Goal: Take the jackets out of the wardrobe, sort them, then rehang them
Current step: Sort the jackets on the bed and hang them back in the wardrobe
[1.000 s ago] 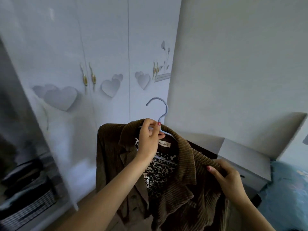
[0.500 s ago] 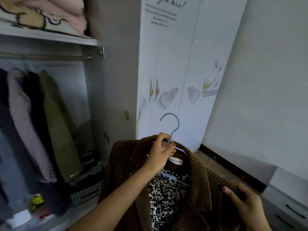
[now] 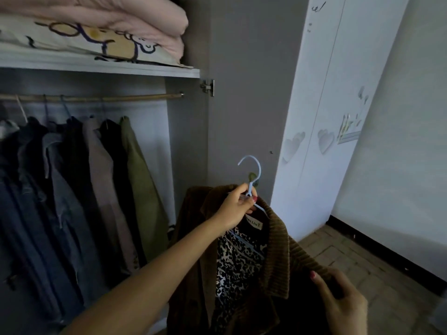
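A brown corduroy jacket [image 3: 280, 243] with leopard-print lining hangs on a light blue hanger [image 3: 254, 170] in front of the open wardrobe. My left hand [image 3: 238, 209] grips the hanger's neck at the collar. My right hand [image 3: 341, 303] pinches the jacket's right shoulder at the lower right. Inside the wardrobe a rail [image 3: 96, 97] carries several jackets: dark blue ones [image 3: 36, 189] at the left, a beige one [image 3: 104, 189] and an olive green one [image 3: 142, 189] nearest the free right end of the rail.
A shelf [image 3: 101, 66] above the rail holds folded pink bedding [image 3: 135, 22]. The open grey wardrobe door [image 3: 246, 93] stands just behind the hanger. Closed white doors with heart cutouts [image 3: 326, 141] are to the right, then a white wall and tiled floor [image 3: 350, 257].
My view has swung left and up toward the open wardrobe, bringing the rail and shelf into sight. Both hands keep their hold, carrying the brown jacket closer to the opening.
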